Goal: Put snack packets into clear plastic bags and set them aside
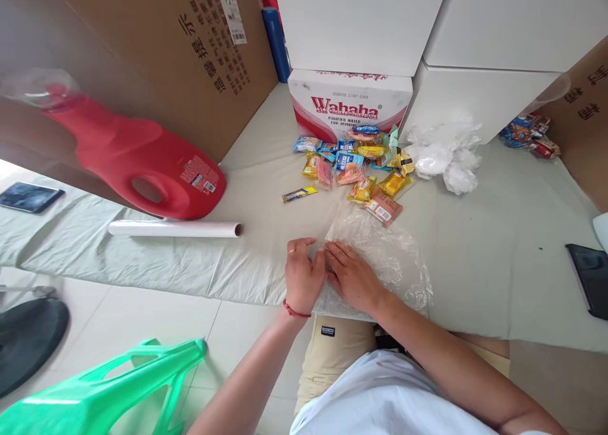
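A clear plastic bag (399, 258) lies spread and wrinkled at the table's front edge. My right hand (355, 280) rests palm down on its left part, fingers stretched out. Close beside it is my left hand (303, 275), with a ring and a red cord bracelet. Its fingers are bent, the thumb stands apart from the forefinger, and nothing shows between them. Just beyond the bag, a brown snack packet (382, 208) lies in front of a pile of small wrapped snacks (349, 161). One thin yellow and dark snack bar (299, 194) lies apart on the left.
Behind the snacks stands a Wahaha water carton (349, 102), with bunched clear plastic bags (444, 153) to its right. A red jug (156, 163) and a film roll (175, 228) lie left. Phones (589, 277) rest at both sides. A green stool (109, 384) stands below.
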The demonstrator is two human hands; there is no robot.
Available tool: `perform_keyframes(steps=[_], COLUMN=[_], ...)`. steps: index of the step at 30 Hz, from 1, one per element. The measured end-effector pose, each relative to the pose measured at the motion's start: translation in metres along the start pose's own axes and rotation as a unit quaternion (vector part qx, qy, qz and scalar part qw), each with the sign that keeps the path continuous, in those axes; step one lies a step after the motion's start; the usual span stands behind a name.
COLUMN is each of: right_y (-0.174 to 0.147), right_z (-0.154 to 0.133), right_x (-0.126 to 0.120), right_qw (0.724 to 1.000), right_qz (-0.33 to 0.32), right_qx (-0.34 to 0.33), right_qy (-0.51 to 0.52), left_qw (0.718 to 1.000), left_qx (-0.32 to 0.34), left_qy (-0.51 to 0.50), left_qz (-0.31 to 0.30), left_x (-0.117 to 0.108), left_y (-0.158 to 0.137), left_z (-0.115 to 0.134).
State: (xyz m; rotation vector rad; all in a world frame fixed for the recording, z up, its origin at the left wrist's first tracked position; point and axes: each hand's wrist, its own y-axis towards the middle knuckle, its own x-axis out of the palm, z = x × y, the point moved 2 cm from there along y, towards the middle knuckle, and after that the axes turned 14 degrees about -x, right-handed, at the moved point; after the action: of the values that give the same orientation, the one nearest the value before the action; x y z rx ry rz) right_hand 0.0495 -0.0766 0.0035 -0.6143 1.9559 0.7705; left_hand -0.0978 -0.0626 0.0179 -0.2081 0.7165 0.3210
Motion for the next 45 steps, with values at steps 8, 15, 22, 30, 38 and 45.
perform_keyframes(steps=[8,15,22,30,38,45], right_y=[-0.003,-0.006,-0.010,-0.016,-0.013,-0.014], right_z=[0.002,0.003,0.003,-0.002,-0.011,-0.010], right_x=[0.002,-0.001,-0.005,-0.007,-0.007,-0.002], right_qw=[1.000,0.999,0.999,1.000,0.998,0.999], right_qz=[0.006,0.033,0.029,0.006,-0.055,-0.030], right_qx=[0.006,0.015,0.021,-0.005,-0.023,-0.026], right_qy=[0.016,0.031,0.025,0.000,-0.033,-0.029], left_qw=[0.995,0.997,0.998,0.977,0.992,0.966], left_qx=[0.034,0.022,-0.002,0.023,-0.031,-0.057], left_qy=[0.094,-0.064,0.057,0.207,0.116,-0.198], left_qz=[-0.015,-0.024,-0.007,-0.046,0.051,-0.154], left_x=[0.036,0.035,0.023,0.019,-0.011,-0.012], left_y=[0.052,0.060,0.071,0.090,0.079,-0.003], left_z=[0.025,0.023,0.023,0.025,0.031,0.051])
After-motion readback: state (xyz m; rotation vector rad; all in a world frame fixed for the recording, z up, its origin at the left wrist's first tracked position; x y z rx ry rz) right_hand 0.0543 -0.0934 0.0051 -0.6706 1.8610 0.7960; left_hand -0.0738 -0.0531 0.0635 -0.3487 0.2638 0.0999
